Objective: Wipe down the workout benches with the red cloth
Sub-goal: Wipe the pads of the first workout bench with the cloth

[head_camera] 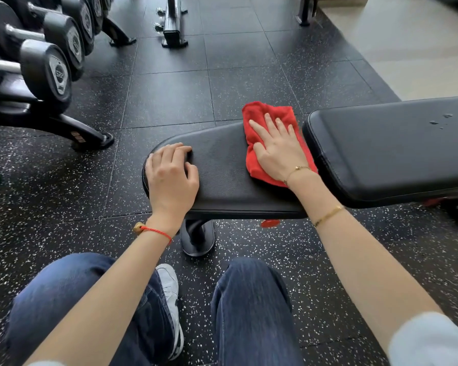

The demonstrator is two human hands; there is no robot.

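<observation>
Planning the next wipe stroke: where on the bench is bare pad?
Bare: seat pad between left hand and red cloth; most of back pad, apart from droplets. Crowded: the seat's right end, under right hand.

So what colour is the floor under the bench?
Black rubber tiles flecked with white specks, clearest in the head view around the bench.

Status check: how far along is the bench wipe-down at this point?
Nothing looks finished yet. In hand: the right hand presses the red cloth flat on the seat pad, while the left hand rests on its end. Left: the back pad, where droplets still sit unwiped.
</observation>
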